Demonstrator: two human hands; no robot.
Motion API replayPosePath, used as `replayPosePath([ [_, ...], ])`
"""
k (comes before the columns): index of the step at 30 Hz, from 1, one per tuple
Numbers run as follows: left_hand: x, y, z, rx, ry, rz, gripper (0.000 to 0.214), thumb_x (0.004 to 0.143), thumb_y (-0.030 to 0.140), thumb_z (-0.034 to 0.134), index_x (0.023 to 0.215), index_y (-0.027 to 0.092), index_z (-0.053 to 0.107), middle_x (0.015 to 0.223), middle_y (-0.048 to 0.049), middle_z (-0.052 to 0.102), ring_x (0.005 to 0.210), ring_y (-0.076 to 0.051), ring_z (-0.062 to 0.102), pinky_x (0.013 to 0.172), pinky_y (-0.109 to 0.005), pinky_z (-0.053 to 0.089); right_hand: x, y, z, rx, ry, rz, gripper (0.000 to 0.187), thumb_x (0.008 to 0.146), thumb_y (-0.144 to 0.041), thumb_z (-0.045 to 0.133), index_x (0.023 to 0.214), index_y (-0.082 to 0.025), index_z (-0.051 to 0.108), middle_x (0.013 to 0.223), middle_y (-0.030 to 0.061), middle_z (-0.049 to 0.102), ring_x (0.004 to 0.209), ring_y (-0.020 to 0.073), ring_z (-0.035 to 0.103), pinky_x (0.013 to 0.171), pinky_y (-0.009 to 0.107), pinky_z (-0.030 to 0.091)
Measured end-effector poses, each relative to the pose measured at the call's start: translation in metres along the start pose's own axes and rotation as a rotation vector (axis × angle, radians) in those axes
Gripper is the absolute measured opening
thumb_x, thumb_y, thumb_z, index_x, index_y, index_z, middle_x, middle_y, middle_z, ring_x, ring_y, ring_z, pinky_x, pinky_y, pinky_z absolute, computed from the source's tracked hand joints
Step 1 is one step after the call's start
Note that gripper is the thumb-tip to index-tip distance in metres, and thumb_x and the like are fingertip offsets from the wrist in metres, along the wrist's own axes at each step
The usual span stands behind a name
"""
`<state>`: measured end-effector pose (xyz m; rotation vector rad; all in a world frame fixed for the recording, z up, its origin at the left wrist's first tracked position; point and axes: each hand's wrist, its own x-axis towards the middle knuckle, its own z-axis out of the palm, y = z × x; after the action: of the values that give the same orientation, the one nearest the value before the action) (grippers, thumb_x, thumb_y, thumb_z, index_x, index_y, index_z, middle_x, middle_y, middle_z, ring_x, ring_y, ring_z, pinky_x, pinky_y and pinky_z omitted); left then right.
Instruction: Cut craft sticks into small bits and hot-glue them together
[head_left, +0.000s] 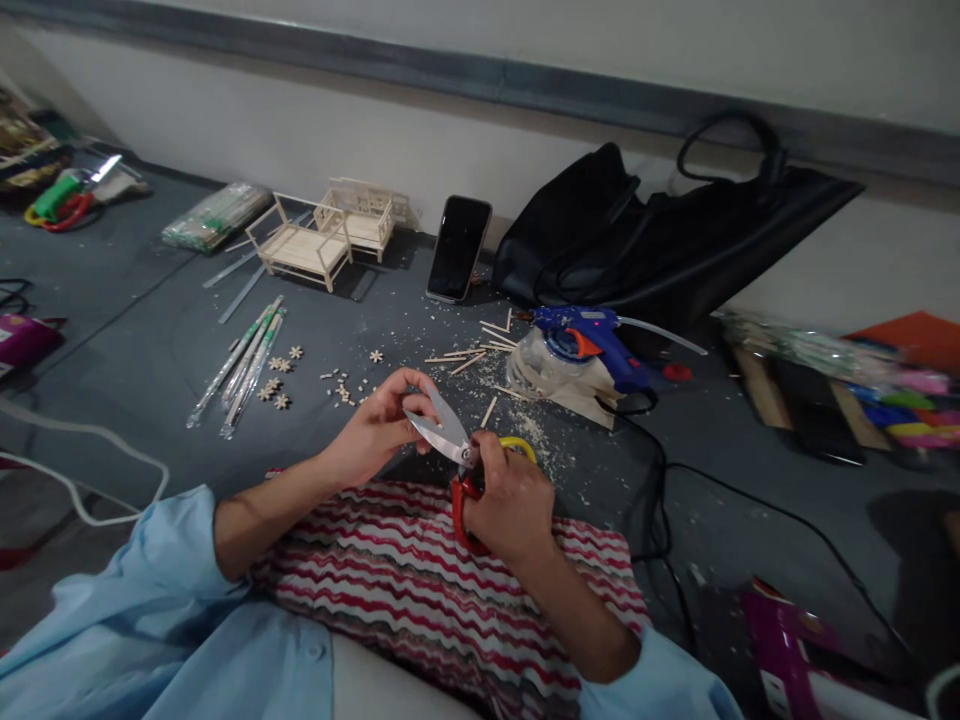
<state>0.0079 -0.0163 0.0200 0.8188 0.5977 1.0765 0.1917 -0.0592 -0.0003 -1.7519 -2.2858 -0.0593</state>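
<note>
My right hand (517,495) grips a pair of scissors (444,440) with one red and one yellow handle loop. The metal blades are spread apart and point toward my left hand (386,420). That hand is curled beside the blade tips, its fingers pinched together; whatever they hold is too small to make out. Just beyond it on the dark tabletop lie tiny cut wooden bits (345,390) and several flower-shaped wooden pieces (281,365). Thin wooden sticks (469,362) are scattered past the scissors, amid pale crumbs. A striped red and white cloth (420,560) covers my lap.
Miniature wooden furniture (304,250) stands at the back, near a propped phone (459,250). A blue glue gun (592,340) rests on a clear jar (536,365), its black cable (664,500) running right. Plastic-wrapped sticks (244,365) lie left; a black bag (637,240) leans behind.
</note>
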Motion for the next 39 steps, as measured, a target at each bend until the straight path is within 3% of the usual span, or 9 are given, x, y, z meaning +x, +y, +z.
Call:
replayPosePath([
  [12, 0.001, 0.001, -0.003, 0.016, -0.025, -0.03, 0.035, 0.072, 0.019, 0.077, 0.097, 0.019, 0.053, 0.072, 0.0027, 0.064, 0.058, -0.007, 0.055, 0.055, -0.019, 0.041, 0.0, -0.003, 0.003, -0.015, -0.079, 0.007, 0.023, 0.068, -0.026, 0.056, 0.09, -0.02, 0.058, 0.063, 0.0029, 0.062, 0.06, 0.0202, 0.057, 0.057, 0.029, 0.031],
  [17, 0.002, 0.001, -0.004, 0.008, -0.026, -0.019, 0.032, 0.074, 0.02, 0.077, 0.097, 0.019, 0.054, 0.068, 0.005, 0.055, 0.057, -0.007, 0.052, 0.055, -0.02, 0.041, -0.003, -0.001, 0.009, 0.029, -0.08, 0.016, 0.02, 0.068, -0.022, 0.051, 0.088, -0.022, 0.056, 0.055, -0.0008, 0.059, 0.052, 0.0178, 0.054, 0.053, 0.027, 0.027],
  [27, 0.005, 0.0, -0.014, 0.066, -0.121, 0.021, 0.03, 0.082, 0.022, 0.071, 0.105, 0.019, 0.052, 0.078, -0.0017, 0.064, 0.068, -0.011, 0.058, 0.06, -0.023, 0.042, 0.0, 0.013, 0.009, 0.424, -0.034, 0.098, 0.016, 0.076, -0.02, 0.048, 0.091, -0.022, 0.049, 0.057, -0.0058, 0.054, 0.047, 0.0132, 0.048, 0.052, 0.023, 0.033],
  [39, 0.006, 0.0, -0.015, 0.077, -0.117, 0.025, 0.034, 0.078, 0.023, 0.075, 0.105, 0.018, 0.055, 0.076, 0.0002, 0.063, 0.059, -0.008, 0.055, 0.057, -0.021, 0.045, 0.001, 0.002, 0.002, 0.135, -0.101, 0.013, 0.023, 0.072, -0.025, 0.054, 0.094, -0.022, 0.056, 0.065, 0.0004, 0.063, 0.063, 0.0192, 0.06, 0.059, 0.026, 0.034],
])
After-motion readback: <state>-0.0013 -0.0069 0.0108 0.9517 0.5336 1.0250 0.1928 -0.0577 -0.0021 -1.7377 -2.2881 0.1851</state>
